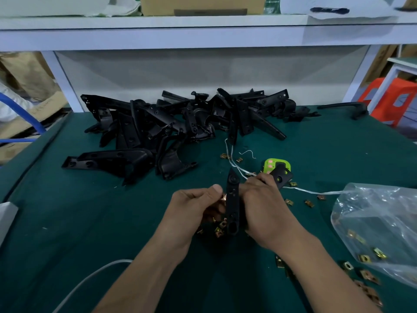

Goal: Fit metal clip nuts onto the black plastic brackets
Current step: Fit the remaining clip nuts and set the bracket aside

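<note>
- Pinching a brass-coloured clip nut (223, 197) in the left hand (196, 205), thumb on top, pressed right up against the left edge of the black bracket (233, 199).
- Gripping that bracket with the right hand (266, 211), fingers curled round its right side, holding it roughly upright between the 2 hands, above the mat.
- Can't tell if the black piece (281, 176) poking out past the right knuckles is part of the same bracket.
- Just under the hands: a small heap of loose clip nuts (220, 230) on the green mat (67, 222).
- Off to the right: a clear plastic bag (381, 213) with more nuts inside and scattered in front.
- Further back: a big pile of black brackets (171, 127), plus a lime-green gadget (274, 161) and white string (304, 190).
</note>
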`<state>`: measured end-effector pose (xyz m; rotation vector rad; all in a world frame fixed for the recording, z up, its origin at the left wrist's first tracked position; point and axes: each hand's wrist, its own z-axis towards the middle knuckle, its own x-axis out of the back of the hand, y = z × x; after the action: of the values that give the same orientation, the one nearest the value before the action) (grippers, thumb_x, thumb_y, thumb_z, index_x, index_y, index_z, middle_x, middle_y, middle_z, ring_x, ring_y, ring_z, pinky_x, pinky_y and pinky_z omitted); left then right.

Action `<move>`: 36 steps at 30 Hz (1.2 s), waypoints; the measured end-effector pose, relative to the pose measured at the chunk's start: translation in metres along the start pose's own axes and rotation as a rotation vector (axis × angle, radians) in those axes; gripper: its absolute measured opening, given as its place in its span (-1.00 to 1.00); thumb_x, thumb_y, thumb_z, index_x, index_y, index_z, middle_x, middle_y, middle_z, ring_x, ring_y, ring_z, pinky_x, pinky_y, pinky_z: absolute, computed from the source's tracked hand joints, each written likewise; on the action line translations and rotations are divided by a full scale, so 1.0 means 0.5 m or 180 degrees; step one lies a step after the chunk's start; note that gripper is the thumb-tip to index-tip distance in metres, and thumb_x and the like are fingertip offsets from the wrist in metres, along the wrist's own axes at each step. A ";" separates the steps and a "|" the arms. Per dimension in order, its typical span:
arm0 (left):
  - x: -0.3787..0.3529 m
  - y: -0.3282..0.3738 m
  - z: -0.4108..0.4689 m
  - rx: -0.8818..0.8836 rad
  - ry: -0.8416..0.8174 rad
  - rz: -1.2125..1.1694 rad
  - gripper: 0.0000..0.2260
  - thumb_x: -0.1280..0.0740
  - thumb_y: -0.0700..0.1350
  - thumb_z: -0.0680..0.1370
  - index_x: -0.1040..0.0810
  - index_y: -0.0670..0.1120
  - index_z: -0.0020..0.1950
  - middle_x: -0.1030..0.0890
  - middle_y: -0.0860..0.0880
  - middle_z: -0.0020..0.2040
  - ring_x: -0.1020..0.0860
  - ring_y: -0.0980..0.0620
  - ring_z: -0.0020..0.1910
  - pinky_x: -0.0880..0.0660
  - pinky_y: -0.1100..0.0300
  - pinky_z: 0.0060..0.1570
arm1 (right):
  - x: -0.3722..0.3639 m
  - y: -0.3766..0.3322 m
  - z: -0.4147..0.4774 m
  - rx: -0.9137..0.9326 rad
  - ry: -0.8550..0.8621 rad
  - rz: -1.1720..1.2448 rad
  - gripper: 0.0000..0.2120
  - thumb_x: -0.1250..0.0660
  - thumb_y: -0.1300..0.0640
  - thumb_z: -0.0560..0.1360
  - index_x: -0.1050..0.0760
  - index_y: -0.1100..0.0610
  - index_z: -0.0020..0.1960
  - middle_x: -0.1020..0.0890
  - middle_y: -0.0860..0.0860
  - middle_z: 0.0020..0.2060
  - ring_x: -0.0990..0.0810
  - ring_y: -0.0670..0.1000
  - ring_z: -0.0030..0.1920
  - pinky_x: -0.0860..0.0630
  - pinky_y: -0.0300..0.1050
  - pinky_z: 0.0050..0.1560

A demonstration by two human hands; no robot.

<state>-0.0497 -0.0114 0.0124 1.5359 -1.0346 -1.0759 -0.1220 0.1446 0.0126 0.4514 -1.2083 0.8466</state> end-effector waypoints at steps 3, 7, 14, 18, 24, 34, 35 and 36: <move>0.001 -0.002 0.002 -0.0031 0.0118 0.0054 -0.60 -0.46 0.18 0.36 -0.72 -0.19 -0.23 -0.61 -0.09 -0.36 -0.50 0.07 -0.42 -0.46 0.31 -0.37 | -0.007 0.005 0.002 -0.0062 -0.0335 -0.0388 -0.91 -0.35 0.10 0.36 -0.47 -0.08 -0.23 -0.54 -0.16 -0.29 -0.49 -0.05 -0.12 -0.20 -0.11 0.17; -0.001 -0.006 0.002 -0.0043 0.0344 0.0086 -0.61 -0.48 0.18 0.36 -0.70 -0.17 -0.28 -0.58 -0.07 -0.40 -0.46 0.07 -0.45 -0.42 0.31 -0.40 | -0.008 -0.002 0.007 -0.0183 -0.0452 -0.0583 -0.88 -0.26 0.13 0.44 -0.53 -0.07 -0.13 -0.57 -0.16 -0.18 -0.47 -0.06 -0.02 -0.12 -0.14 0.24; -0.024 -0.024 -0.005 -0.0248 0.0902 0.0378 -0.54 -0.46 0.08 0.53 -0.54 -0.16 -0.48 -0.41 -0.04 -0.52 -0.29 0.10 -0.53 -0.30 0.31 -0.50 | -0.010 -0.015 0.001 -0.0341 -0.0419 -0.0682 -0.86 -0.21 0.16 0.48 -0.51 -0.03 -0.14 -0.57 -0.10 -0.18 -0.48 -0.02 -0.02 -0.06 -0.14 0.27; -0.032 -0.029 -0.015 -0.0603 0.1095 0.1004 -0.50 -0.42 0.10 0.55 -0.46 -0.16 -0.48 -0.35 0.03 -0.58 -0.27 0.11 -0.56 -0.26 0.29 -0.50 | -0.009 -0.017 -0.003 -0.0354 -0.0394 -0.0677 -0.87 -0.21 0.15 0.43 -0.44 -0.04 -0.24 -0.58 -0.06 -0.26 -0.51 0.03 -0.09 -0.09 -0.11 0.21; -0.043 -0.029 -0.038 -0.1034 0.1059 0.2166 -0.70 -0.38 0.16 0.54 -0.61 0.02 -0.31 -0.51 0.09 -0.49 -0.45 0.11 -0.48 -0.42 0.19 -0.39 | -0.012 -0.022 -0.004 -0.0273 -0.0696 -0.0985 -0.90 -0.24 0.15 0.37 -0.38 -0.05 -0.23 -0.60 -0.05 -0.16 -0.48 0.06 0.00 -0.12 -0.04 0.20; -0.062 -0.025 -0.049 -0.1018 0.1249 0.2978 -0.57 -0.36 0.16 0.54 -0.37 0.01 -0.44 -0.44 0.04 -0.51 -0.40 0.03 -0.48 -0.37 0.10 -0.34 | -0.006 -0.034 -0.006 -0.0224 -0.0847 -0.1197 -0.89 -0.27 0.07 0.40 -0.33 -0.03 -0.19 -0.59 -0.02 -0.09 -0.44 0.08 0.07 -0.18 0.01 0.20; -0.064 -0.025 -0.050 -0.1032 0.1248 0.3090 -0.55 -0.34 0.16 0.56 -0.30 0.03 -0.45 -0.39 0.04 -0.52 -0.37 0.04 -0.49 -0.33 0.10 -0.35 | -0.007 -0.035 -0.006 -0.0226 -0.0839 -0.1203 -0.91 -0.27 0.06 0.41 -0.35 -0.04 -0.18 -0.59 -0.02 -0.09 -0.45 0.08 0.07 -0.18 0.01 0.20; -0.065 -0.026 -0.049 -0.1038 0.1236 0.3156 -0.54 -0.32 0.15 0.57 -0.28 0.04 -0.45 -0.37 0.05 -0.52 -0.36 0.04 -0.49 -0.31 0.11 -0.35 | -0.007 -0.036 -0.006 -0.0234 -0.0831 -0.1197 -0.92 -0.27 0.05 0.42 -0.36 -0.05 -0.17 -0.59 -0.02 -0.08 -0.45 0.08 0.08 -0.18 0.02 0.21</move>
<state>-0.0328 0.0279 0.0083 0.7360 -1.0754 -0.2118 -0.1065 0.1345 0.0105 0.7194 -1.3336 0.4279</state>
